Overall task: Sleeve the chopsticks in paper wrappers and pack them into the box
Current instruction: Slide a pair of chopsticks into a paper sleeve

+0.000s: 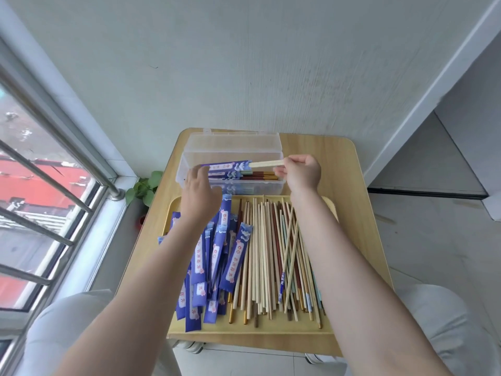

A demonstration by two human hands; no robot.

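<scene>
A sleeved pair of pale chopsticks (264, 163) in a blue paper wrapper (227, 166) hangs level over the clear plastic box (187, 158). My right hand (301, 172) pinches the bare wooden ends at the right. My left hand (199, 191) holds the wrapper's left end. Several sleeved pairs (244, 175) lie inside the box. On the wooden tray (252, 328) in front, a pile of blue wrappers (214, 256) lies at the left and loose chopsticks (273, 253) of several colours at the right.
The box's lid (233, 142) stands open behind it, against the white wall. The tray and box sit on a small wooden table (349, 169). A window with metal bars (48, 175) is at the left, a green plant (143, 188) beside the table. My knees show below.
</scene>
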